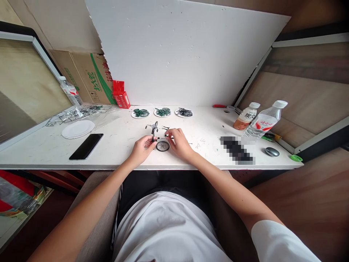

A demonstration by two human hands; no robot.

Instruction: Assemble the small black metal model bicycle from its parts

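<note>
A miniature bicycle point(153, 128) with handlebars and a front wheel stands upright on the white table, its lower part partly hidden by fingers. My left hand point(142, 148) is closed on it near its base. A loose spoked wheel point(163, 146) lies flat between my two hands. Bent over the table just right of the wheel, my right hand point(179, 142) pinches a small thin dark part point(169, 136), too small to name. Beyond the right fingertips lies another small dark piece point(165, 128).
Three white plates with model parts point(140, 112) stand at the back. To the left are a phone point(86, 146), stacked plates point(77, 128), part frames point(73, 114) and a bottle point(71, 91). Two bottles point(265, 122) and a mouse point(272, 151) stand right. A white board point(185, 54) rises behind.
</note>
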